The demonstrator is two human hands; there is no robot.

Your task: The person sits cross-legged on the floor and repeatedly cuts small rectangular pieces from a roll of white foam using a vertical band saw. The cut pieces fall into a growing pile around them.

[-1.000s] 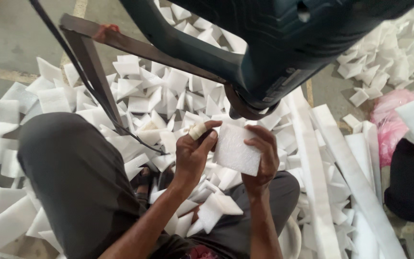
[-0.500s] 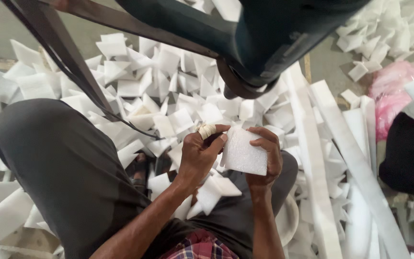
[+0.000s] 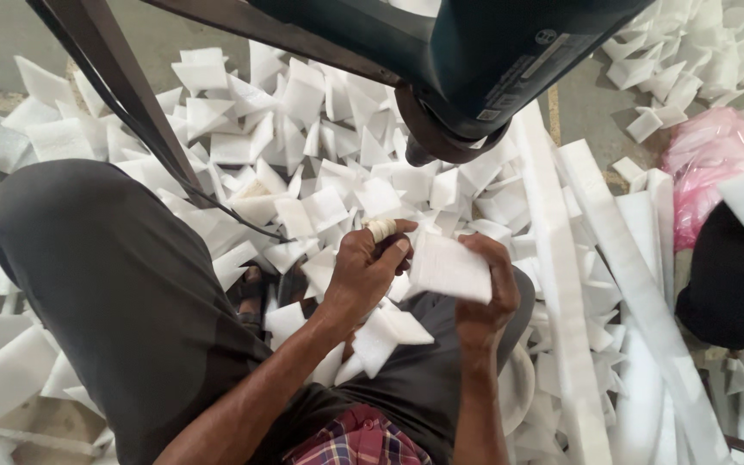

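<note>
The right hand (image 3: 488, 288) pinches a square white foam piece (image 3: 449, 267) by its right edge, fingers curled over the top and thumb beneath; the left hand (image 3: 368, 271) meets it at the left edge, thumb and wrapped forefinger closed on that corner, so both hands are clamped on the same piece and stand close together above the lap; a pale bandage or tape (image 3: 381, 228) is wound round one finger of the left hand; the piece is held in the air over the dark trousers (image 3: 122, 301), not resting on anything; a few folded or cut pieces (image 3: 385, 331) lie on the lap just below the hands; beyond the knees a wide heap of like foam squares and triangles (image 3: 303, 146) covers the floor, which suggests that a good many pieces are already worked and dropped; to the right lie long uncut foam strips (image 3: 579, 258), so by my judgement stock remains to be handled; a dark green machine body (image 3: 475, 52) hangs over the heap, with a metal bar (image 3: 122, 95) slanting at the left; a pink plastic bag (image 3: 708, 164) sits at the far right beside more scraps.
</note>
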